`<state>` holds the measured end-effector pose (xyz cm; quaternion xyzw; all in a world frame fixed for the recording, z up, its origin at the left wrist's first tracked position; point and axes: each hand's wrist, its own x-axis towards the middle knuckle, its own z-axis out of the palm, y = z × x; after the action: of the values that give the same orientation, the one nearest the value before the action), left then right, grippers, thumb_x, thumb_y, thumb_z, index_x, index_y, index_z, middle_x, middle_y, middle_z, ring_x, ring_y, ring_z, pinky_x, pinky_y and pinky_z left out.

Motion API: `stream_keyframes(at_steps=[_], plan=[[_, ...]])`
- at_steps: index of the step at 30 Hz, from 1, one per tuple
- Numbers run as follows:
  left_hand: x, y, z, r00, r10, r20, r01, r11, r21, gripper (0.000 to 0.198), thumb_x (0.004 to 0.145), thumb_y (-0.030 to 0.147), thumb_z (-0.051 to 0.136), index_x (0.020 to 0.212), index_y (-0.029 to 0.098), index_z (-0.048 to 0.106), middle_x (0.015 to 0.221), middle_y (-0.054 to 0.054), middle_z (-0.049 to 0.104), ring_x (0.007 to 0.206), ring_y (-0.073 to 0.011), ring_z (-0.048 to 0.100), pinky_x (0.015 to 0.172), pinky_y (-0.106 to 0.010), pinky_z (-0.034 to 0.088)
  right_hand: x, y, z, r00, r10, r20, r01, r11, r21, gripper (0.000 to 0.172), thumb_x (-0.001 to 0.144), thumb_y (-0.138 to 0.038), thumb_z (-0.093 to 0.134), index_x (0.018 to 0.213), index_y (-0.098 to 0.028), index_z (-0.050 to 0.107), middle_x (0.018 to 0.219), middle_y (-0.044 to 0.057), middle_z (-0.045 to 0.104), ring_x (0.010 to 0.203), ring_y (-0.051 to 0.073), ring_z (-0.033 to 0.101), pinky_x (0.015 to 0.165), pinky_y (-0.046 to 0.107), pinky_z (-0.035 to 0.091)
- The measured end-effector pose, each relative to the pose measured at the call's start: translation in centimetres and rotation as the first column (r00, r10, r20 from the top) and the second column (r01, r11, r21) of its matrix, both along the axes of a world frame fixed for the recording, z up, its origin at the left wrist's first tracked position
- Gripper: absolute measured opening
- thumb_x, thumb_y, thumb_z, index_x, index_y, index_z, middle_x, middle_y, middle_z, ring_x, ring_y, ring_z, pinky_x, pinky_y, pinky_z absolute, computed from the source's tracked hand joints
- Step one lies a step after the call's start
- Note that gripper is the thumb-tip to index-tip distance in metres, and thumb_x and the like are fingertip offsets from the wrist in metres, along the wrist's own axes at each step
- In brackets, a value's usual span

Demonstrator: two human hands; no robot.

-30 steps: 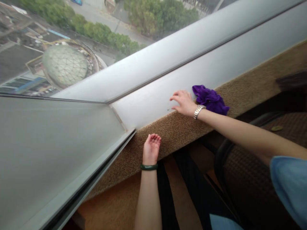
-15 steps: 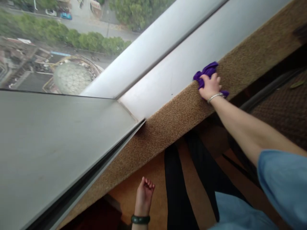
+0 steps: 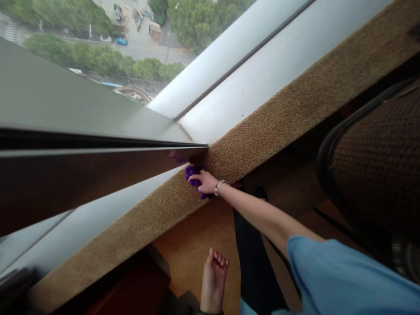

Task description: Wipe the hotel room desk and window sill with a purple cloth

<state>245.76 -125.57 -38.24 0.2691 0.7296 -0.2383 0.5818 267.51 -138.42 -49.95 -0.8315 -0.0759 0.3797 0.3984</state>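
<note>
Colours and patterns, window ledge view.

Cloth (image 3: pixel 193 173): deep purple, plain, under the right hand (image 3: pixel 206 183); bracelet (image 3: pixel 218 187) at that wrist silver. Ledge (image 3: pixel 282 118): speckled tan-brown, granular pattern along its whole run. Window frame (image 3: pixel 262 65): pale grey-white, plain; sash (image 3: pixel 82 113) at left matte grey with a black edge line, dark brown below. Sleeve (image 3: pixel 344 280), near right: light blue, plain. Chair (image 3: pixel 377 162), right: dark brown woven check with a black rim. Floor (image 3: pixel 197 249): orange-brown. Trousers (image 3: pixel 256 262): black. Outside, far: green trees (image 3: pixel 193 17), grey road, one blue car (image 3: pixel 121 41).
</note>
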Motion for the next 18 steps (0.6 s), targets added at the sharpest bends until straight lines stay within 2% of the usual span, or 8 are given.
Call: stream_keyframes(at_steps=[2,4,6,8,9,11,15,18], plan=[[-2.0,0.7,0.9,1.0,0.016,-0.005,-0.016,1.0,-0.002,0.042,0.102,0.022,0.042,0.06,0.016,0.045,0.055,0.002,0.042,0.047,-0.0092,0.042,0.053,-0.025,0.041,0.4,-6.0,0.6,0.985,-0.163,0.056,0.161,0.986,0.033,0.059,0.082,-0.011,0.059,0.14,-0.025,0.056,0.123,0.009,0.053,0.111,0.019,0.055,0.103,0.03,0.046],[-4.0,1.8,1.1,1.0,0.014,-0.021,-0.014,1.0,0.009,0.044,0.102,0.023,0.042,0.059,0.015,0.045,0.054,0.003,0.041,0.046,-0.0089,0.041,0.052,-0.025,0.041,0.8,-13.0,1.1,0.924,-0.339,0.177,0.364,0.921,-0.139,0.058,0.082,-0.011,0.061,0.139,-0.025,0.057,0.124,0.009,0.053,0.116,0.021,0.053,0.106,0.032,0.043],[-5.6,3.1,0.6,0.999,0.006,-0.036,-0.005,1.0,0.005,0.045,0.102,0.024,0.042,0.058,0.015,0.044,0.054,0.003,0.04,0.046,-0.0092,0.041,0.052,-0.025,0.042,1.1,-18.5,1.0,0.843,-0.443,0.304,0.533,0.761,-0.37,0.065,0.083,-0.024,0.069,0.145,-0.024,0.052,0.138,0.015,0.043,0.13,0.033,0.041,0.109,0.047,0.039],[-6.8,4.2,-0.4,0.999,0.014,-0.041,-0.015,1.0,-0.01,0.045,0.102,0.024,0.042,0.059,0.015,0.045,0.055,0.002,0.041,0.047,-0.0097,0.042,0.052,-0.026,0.042,1.0,-20.4,0.3,0.792,-0.484,0.373,0.611,0.617,-0.496,0.078,0.08,-0.032,0.075,0.151,-0.018,0.043,0.147,0.024,0.03,0.136,0.045,0.027,0.105,0.062,0.035],[-7.2,4.6,-0.8,0.999,0.024,-0.043,-0.025,0.999,-0.022,0.045,0.102,0.024,0.042,0.058,0.015,0.045,0.055,0.002,0.041,0.046,-0.0098,0.041,0.052,-0.026,0.041,0.7,-19.7,-0.3,0.782,-0.49,0.385,0.622,0.584,-0.522,0.079,0.08,-0.03,0.074,0.151,-0.016,0.042,0.147,0.027,0.027,0.135,0.047,0.025,0.102,0.065,0.035],[-7.8,5.4,-1.5,0.998,0.05,-0.038,-0.051,0.998,-0.041,0.046,0.103,0.025,0.041,0.058,0.015,0.045,0.054,0.002,0.04,0.046,-0.0097,0.041,0.052,-0.026,0.041,0.0,-15.4,-1.7,0.787,-0.472,0.397,0.616,0.574,-0.539,0.066,0.081,-0.02,0.069,0.144,-0.018,0.048,0.141,0.025,0.033,0.131,0.043,0.031,0.098,0.061,0.041],[-9.5,7.5,-2.1,0.992,0.089,-0.09,-0.095,0.994,-0.056,0.047,0.103,0.028,0.041,0.058,0.015,0.044,0.054,0.003,0.04,0.045,-0.0095,0.041,0.052,-0.026,0.039,-1.2,-0.4,-4.1,0.881,-0.336,0.333,0.46,0.771,-0.44,0.052,0.084,-0.016,0.061,0.134,-0.026,0.054,0.128,0.016,0.045,0.118,0.033,0.042,0.091,0.049,0.049],[-11.9,10.2,-3.0,0.983,0.111,-0.145,-0.122,0.991,-0.064,0.05,0.104,0.031,0.036,0.055,0.017,0.038,0.051,0.003,0.033,0.041,-0.0096,0.034,0.05,-0.026,0.034,-1.7,9.9,-5.0,0.932,-0.202,0.302,0.314,0.868,-0.385,0.048,0.088,-0.016,0.055,0.135,-0.028,0.053,0.128,0.016,0.045,0.115,0.034,0.043,0.087,0.052,0.05]])
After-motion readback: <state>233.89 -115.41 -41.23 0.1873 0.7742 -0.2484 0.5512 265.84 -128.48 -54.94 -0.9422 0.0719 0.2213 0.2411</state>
